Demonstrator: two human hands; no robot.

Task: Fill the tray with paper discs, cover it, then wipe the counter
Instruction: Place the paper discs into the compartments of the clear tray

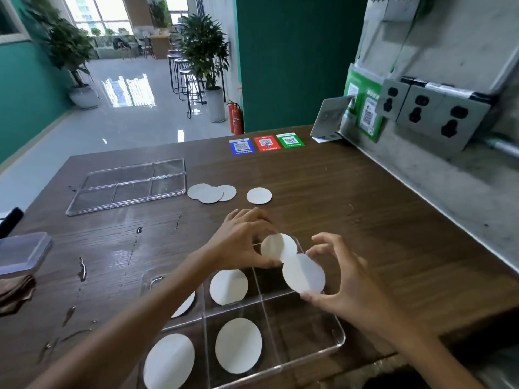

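The counter (pixel 323 192) runs away from the person, wet in streaks on the left, and the clear tray (pixel 335 339) sits at its near edge, directly below both hands, its long axis running left to right under the forearms. It has six compartments in two rows: four already hold a white disc each, and the two at the right end, the ones nearest the right hand, look bare. The lid (pixel 132 185) lies flat, far forward and to the left of the left hand, well apart from the tray. Four spare discs (pixel 211 193) rest on the counter just right of the lid, ahead of both hands, three overlapping and one alone. A folded brown cloth (pixel 14 290) waits at the far left edge, beside a small plastic box (pixel 21 252). The left hand (pixel 247 240) pinches the upper disc (pixel 276 247) between thumb and fingertips; the right hand (pixel 345 279) has its fingers curled around the rim of the lower disc (pixel 304 273), thumb beneath. The two discs overlap at one edge and hover tilted above the far right compartment; they seem to be getting peeled apart. Both are thin, round and plain white. Judging from this, the lower disc need only drop slightly down and toward the person to land in an open cell.
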